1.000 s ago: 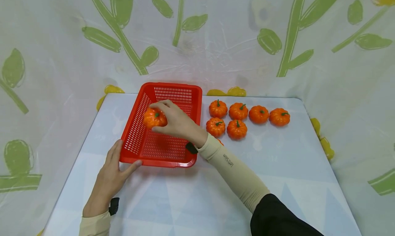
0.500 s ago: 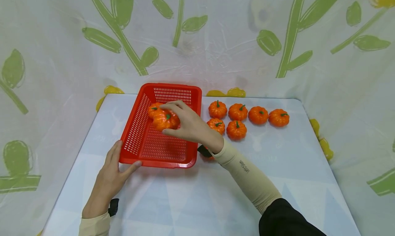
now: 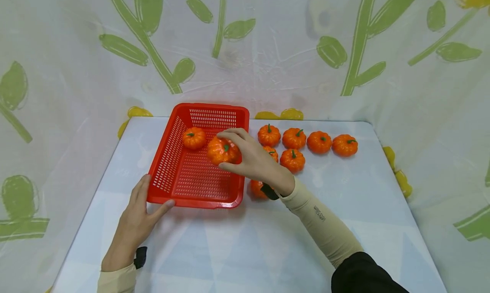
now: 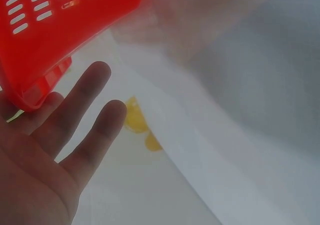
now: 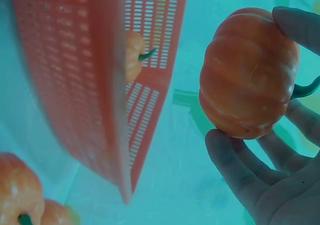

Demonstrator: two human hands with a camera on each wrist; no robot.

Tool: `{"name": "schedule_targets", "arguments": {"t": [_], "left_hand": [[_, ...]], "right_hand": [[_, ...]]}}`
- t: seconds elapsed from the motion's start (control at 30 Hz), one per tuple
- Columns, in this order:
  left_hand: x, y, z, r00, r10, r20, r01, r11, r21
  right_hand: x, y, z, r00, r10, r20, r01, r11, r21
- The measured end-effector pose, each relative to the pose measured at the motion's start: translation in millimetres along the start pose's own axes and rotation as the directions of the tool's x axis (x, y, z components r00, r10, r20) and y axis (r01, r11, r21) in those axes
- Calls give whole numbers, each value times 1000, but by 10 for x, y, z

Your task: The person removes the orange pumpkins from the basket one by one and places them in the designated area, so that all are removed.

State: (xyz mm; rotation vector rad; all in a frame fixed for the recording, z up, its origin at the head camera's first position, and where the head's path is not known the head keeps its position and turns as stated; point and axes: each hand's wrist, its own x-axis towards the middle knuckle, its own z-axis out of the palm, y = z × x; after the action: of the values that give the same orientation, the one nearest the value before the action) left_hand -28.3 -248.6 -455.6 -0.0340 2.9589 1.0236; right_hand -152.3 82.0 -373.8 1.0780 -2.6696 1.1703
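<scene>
My right hand [image 3: 256,159] holds a small orange pumpkin [image 3: 220,152] above the right half of a red plastic basket [image 3: 226,205]. The right wrist view shows fingers and thumb on either side of this pumpkin [image 5: 250,75], its green stem turned toward the palm. Another pumpkin [image 3: 194,138] lies inside the basket at the back left. My left hand [image 3: 134,223] rests at the basket's near left corner, thumb by the front rim and fingers along the left side. In the left wrist view, two extended fingers [image 4: 85,145] stand apart from the basket [image 4: 65,30].
Right of the basket, several pumpkins form rows; the rightmost pumpkin [image 3: 345,145] is in the back row. One pumpkin [image 3: 257,189] sits by the basket's near right side, partly hidden by the right wrist. A pale patterned cloth covers the table [image 3: 214,250]; a printed curtain [image 3: 268,72] hangs behind.
My right hand has moved to the right with its pumpkin, from the basket's left part to its right part. The pumpkin inside has come into view. The left hand and basket stay put.
</scene>
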Motion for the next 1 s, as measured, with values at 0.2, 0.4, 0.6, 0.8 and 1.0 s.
{"name": "schedule_targets", "arguments": {"t": [0.2,0.4,0.6,0.8,1.0], "left_hand": [[-8,3,12,1000,-12,-1,12,1000,-2],[-5,-4,24,1000,-16,1,16,1000,8],[-4,22,9,1000,-22,0,22,1000,1],[-8,43,-4,1000,-26,6,26,1000,-1],[-4,43,5,1000,-29,6,29,1000,6]], "right_hand": [[-152,59,-74,999,29,-21,-29,999,-23],[-319,166,-175,994,102,-46,-103,994,-37],[-476,318,-256,985,156,-74,-159,987,-35],[-646,455,-310,979,181,-95,-185,982,-36],[-837,562,-349,970,217,-112,-224,973,-55]]}}
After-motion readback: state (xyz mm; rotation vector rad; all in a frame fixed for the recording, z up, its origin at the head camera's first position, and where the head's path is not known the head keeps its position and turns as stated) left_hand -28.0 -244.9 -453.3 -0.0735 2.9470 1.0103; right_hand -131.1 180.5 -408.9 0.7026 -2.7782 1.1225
